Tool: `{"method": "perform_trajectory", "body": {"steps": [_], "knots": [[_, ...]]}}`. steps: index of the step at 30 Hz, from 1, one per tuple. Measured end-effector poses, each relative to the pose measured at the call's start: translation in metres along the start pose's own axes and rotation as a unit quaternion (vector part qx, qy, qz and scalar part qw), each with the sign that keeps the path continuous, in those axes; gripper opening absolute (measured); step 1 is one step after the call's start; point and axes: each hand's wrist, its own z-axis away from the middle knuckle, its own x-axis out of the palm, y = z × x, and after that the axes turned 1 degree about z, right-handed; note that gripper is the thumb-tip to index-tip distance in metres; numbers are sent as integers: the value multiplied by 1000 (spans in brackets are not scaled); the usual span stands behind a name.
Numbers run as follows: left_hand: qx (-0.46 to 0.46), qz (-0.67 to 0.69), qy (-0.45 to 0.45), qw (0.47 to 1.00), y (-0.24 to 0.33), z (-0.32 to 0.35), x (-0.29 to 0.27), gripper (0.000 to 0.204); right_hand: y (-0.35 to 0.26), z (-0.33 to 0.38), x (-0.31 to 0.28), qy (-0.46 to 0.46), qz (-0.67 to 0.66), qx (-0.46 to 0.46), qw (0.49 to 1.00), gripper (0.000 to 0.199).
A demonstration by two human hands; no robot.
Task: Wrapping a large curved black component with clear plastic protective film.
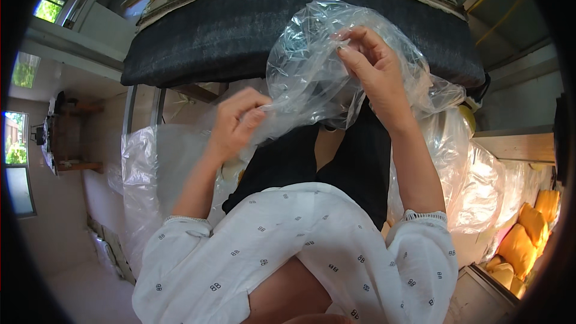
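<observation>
My left hand (235,123) pinches the lower edge of a clear plastic bag (312,66); farther up, my right hand (371,60) grips its upper rim with closed fingertips. Bag held before the dark padded bench (210,36), near its front edge.

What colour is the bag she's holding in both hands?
Clear, see-through plastic bag, crinkled, pinched by left hand and right hand; head view.

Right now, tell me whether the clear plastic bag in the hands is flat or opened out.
Opened out: the clear plastic bag billows, crumpled, between the left hand and right hand, both pinching its film.
</observation>
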Motion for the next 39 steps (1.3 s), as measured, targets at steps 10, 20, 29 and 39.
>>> {"method": "perform_trajectory", "body": {"steps": [10, 20, 29, 39], "knots": [[137, -24, -148, 979, 65, -143, 36, 21, -1, 44, -3, 23, 44, -49, 998, 26], [151, 15, -171, 974, 71, -141, 59, 13, -3, 54, -27, 57, 14, -17, 998, 15], [309, -206, -54, 927, 85, -119, 48, 21, -22, 61, -20, 72, 80, -21, 994, 16], [328, -7, 5, 945, 85, -83, -5, 19, -38, 85, -32, -4, 312, -38, 949, 11]]}}
